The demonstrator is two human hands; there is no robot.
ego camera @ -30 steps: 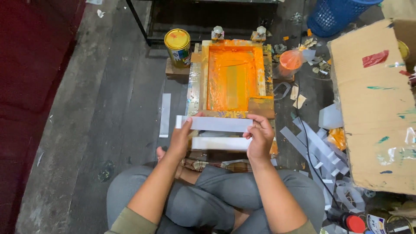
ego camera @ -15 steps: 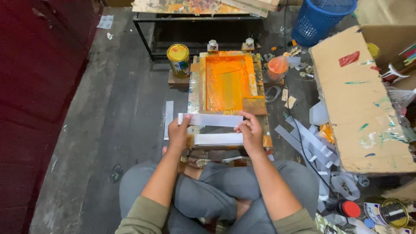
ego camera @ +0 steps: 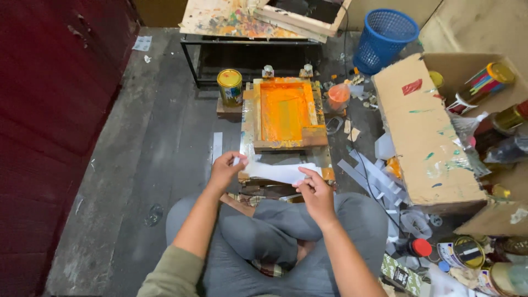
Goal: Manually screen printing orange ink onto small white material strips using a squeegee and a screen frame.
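Clearly thin and light: white paper strip point(ego camera: 280, 171), held just in front of the orange-inked screen-printing frame point(ego camera: 284, 114), above crossed legs. Left hand point(ego camera: 224, 170) pinched on one end, right hand point(ego camera: 315, 190) pinched on the other. Sagging slightly between them, so probably limp, easily creased; best gripped at both ends. Yellow-lidded paint can point(ego camera: 229, 87) beside the frame.

The dark plank floor point(ego camera: 159, 143) carries a paint tin point(ego camera: 229, 86), blue basket point(ego camera: 385, 38), cardboard box point(ego camera: 423, 132) and scattered white strips point(ego camera: 374, 176).
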